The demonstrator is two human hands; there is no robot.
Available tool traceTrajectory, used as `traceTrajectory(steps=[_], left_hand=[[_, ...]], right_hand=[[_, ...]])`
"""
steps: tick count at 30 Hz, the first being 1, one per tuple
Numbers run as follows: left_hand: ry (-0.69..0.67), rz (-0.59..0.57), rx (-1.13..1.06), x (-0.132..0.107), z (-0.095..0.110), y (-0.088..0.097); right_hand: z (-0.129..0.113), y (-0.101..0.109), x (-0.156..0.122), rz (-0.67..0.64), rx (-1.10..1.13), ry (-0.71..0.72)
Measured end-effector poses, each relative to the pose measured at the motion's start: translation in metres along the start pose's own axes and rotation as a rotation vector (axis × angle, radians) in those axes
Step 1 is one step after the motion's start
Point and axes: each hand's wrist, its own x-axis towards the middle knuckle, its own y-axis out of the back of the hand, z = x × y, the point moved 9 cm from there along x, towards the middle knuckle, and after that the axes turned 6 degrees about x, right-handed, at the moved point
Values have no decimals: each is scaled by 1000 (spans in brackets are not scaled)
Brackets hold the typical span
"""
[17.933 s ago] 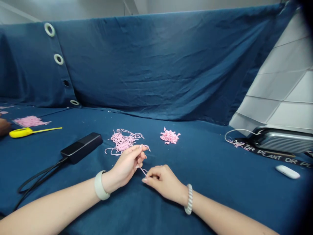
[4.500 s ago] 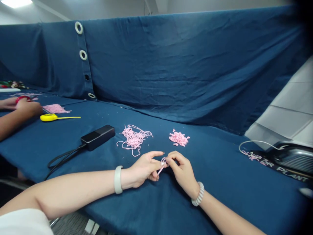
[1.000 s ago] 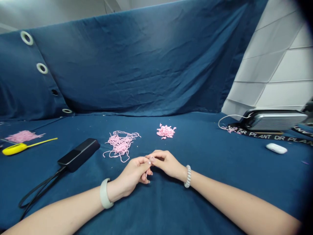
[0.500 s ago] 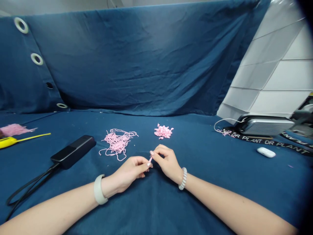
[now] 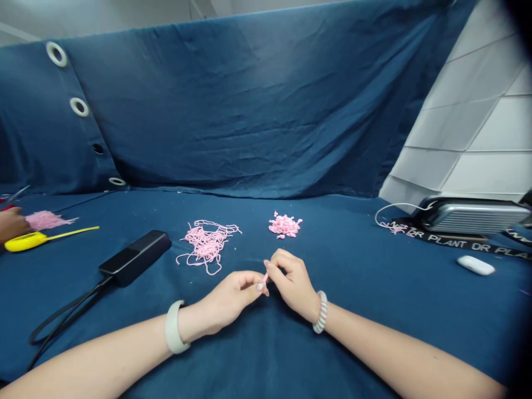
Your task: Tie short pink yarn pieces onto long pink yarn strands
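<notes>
My left hand [image 5: 233, 296] and my right hand [image 5: 293, 282] meet low in the middle of the view, fingertips nearly touching. Both pinch a short piece of pink yarn [image 5: 265, 278], which slants between thumbs and fingers; its ends are hidden. Beyond my left hand lies a loose tangle of pink yarn strands [image 5: 204, 244]. A small heap of short pink yarn pieces [image 5: 285, 225] sits farther back, past my right hand.
On the left lie a black power brick [image 5: 137, 257] with a cable and a yellow-handled tool [image 5: 27, 241]. Another person's hand [image 5: 11, 224] is beside a pink yarn bundle [image 5: 46, 220]. At right are a silver-black device [image 5: 477, 216], a lettered strap [image 5: 457, 242] and a white case [image 5: 476, 265].
The view has shifted, so everything sits farther right. Both hands keep their pinch on the yarn piece. At the far left, another person's hand and a red-and-metal tool have come into view.
</notes>
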Motion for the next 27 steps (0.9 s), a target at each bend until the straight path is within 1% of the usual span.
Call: traceTrajectory(steps=[3,5,7,10,13,15,16,18,20,22,27], left_hand=[[83,84,-57,2,-13,8],[114,142,-52,3,-18,13],[111,168,-32,4,-19,15],[53,198,58,5,-13,19],[-48,265,207,0,1,25],[-129,312,269,-5,12,28],[-160,322,277,-7,16,28],[-198,308,243,-10,20,26],[-199,265,167,-9,19,22],[-171,249,85,-6,14,22],[-69,299,-65,2,-5,28]], right_hand=[[5,5,1,55,30,-34],[9,10,1,92,39,-66],[14,13,2,122,49,-98],[24,16,4,136,65,-155],[32,10,5,82,57,-214],[33,2,5,0,28,-222],[32,-3,5,-51,8,-213],[27,-13,3,-143,-25,-176],[23,-20,1,-195,-38,-142],[20,-21,0,-199,-33,-132],[21,-20,0,-189,-19,-152]])
